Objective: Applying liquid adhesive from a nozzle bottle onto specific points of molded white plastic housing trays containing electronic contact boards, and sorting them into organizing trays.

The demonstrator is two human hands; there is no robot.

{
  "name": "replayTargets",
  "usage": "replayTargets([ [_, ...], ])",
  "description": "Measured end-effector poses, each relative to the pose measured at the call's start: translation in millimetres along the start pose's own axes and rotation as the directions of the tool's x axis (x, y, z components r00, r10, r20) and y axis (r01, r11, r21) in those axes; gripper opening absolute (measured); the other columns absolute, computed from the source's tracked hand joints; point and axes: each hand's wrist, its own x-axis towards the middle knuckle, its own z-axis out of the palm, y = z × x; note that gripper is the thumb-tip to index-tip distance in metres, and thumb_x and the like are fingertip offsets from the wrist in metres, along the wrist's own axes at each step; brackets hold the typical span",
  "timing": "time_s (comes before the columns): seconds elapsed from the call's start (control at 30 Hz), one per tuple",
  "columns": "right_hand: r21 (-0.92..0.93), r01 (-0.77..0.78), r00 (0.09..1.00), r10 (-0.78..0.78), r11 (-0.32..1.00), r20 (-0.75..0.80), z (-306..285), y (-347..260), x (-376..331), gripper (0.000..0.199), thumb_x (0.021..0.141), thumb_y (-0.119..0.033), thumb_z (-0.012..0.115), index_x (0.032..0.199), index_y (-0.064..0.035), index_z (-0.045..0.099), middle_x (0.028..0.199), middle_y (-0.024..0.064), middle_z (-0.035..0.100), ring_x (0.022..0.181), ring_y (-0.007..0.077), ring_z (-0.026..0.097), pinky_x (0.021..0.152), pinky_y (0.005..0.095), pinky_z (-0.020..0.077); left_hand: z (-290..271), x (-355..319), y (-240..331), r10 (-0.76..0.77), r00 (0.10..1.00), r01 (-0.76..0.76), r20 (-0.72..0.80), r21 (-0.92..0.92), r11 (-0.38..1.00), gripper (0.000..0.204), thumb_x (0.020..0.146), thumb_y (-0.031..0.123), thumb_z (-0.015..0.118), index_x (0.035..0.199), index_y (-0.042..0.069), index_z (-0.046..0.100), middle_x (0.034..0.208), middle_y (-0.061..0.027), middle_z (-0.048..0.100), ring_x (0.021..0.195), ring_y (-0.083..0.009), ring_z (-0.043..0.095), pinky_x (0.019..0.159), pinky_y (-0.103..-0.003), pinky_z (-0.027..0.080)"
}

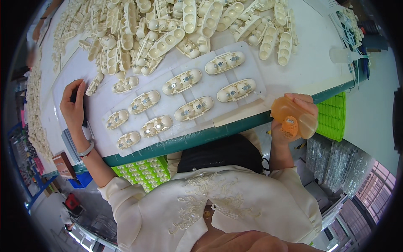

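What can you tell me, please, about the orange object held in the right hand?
The orange object looks like a soft, translucent amber plastic bottle or pouch, rounded and slightly squashed, with a darker, ribbed orange cap or nozzle facing the camera. The right hand grips it from behind, fingers curled over its top. It is held in the air just off the table's green edge, beside the white tray, touching nothing else that I can see.

Tray [256, 71] on table [310, 63], holding nine oval housings [182, 82] in rows; loose housing pile [176, 29] behind; left hand [73, 107] left of tray, right hand [294, 115] at its right.
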Motion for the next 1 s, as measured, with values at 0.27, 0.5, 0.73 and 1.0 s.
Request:
replayTargets([
  [0.27, -0.185, 0.086, 0.996, -0.079, 0.979, 0.043, 3, -3, 5, 0.04, 0.082, -0.03, 0.064, 0.101, 0.001, 0.045, 0.09, 0.016, 0.056, 0.078, 0.0208, 0.054, 0.065, 0.0271, 0.0481, 0, 0, 0, -0.003, 1.0, 0.003, 0.004, 0.001, 1.0, 0.017, 0.086, 0.01, 0.061, 0.099, 0.0, 0.063, 0.093, -0.0042, 0.062, 0.086, -0.0097, 0.055, 0.079, -0.021, 0.042],
  [0.5, -0.182, 0.042, 0.999, -0.041, 0.982, 0.008, 0, -7, -8, 0.04, 0.079, -0.026, 0.069, 0.098, 0.0003, 0.046, 0.091, 0.0169, 0.057, 0.081, 0.0211, 0.055, 0.069, 0.0269, 0.0475, 0, 0, -1, 0.015, 1.0, -0.015, -0.001, -0.001, 1.0, 0.017, 0.086, 0.011, 0.061, 0.099, 0.0, 0.063, 0.092, -0.004, 0.063, 0.085, -0.0095, 0.055, 0.079, -0.021, 0.043],
  [0.73, -0.145, -0.005, 1.0, 0.009, 0.989, 0.03, -10, -7, -12, 0.039, 0.079, -0.022, 0.069, 0.101, -0.0003, 0.046, 0.098, 0.0176, 0.054, 0.083, 0.0211, 0.055, 0.066, 0.0276, 0.05, 8, 3, -6, 0.02, 1.0, -0.019, 0.011, -0.028, 0.999, 0.017, 0.086, 0.011, 0.061, 0.099, 0.0, 0.063, 0.092, -0.004, 0.063, 0.086, -0.0092, 0.055, 0.079, -0.021, 0.042],
  [1.0, 0.353, -0.265, 0.923, 0.342, 0.897, -0.175, -15, -11, 3, 0.048, 0.071, -0.011, 0.072, 0.108, -0.0006, 0.044, 0.11, 0.0168, 0.048, 0.088, 0.0253, 0.056, 0.078, 0.0333, 0.0508, 1, 3, 2, 0.042, 0.999, -0.042, -0.004, -0.004, 0.999, 0.017, 0.085, 0.01, 0.061, 0.098, -0.001, 0.063, 0.092, -0.0047, 0.063, 0.085, -0.01, 0.055, 0.079, -0.022, 0.043],
])
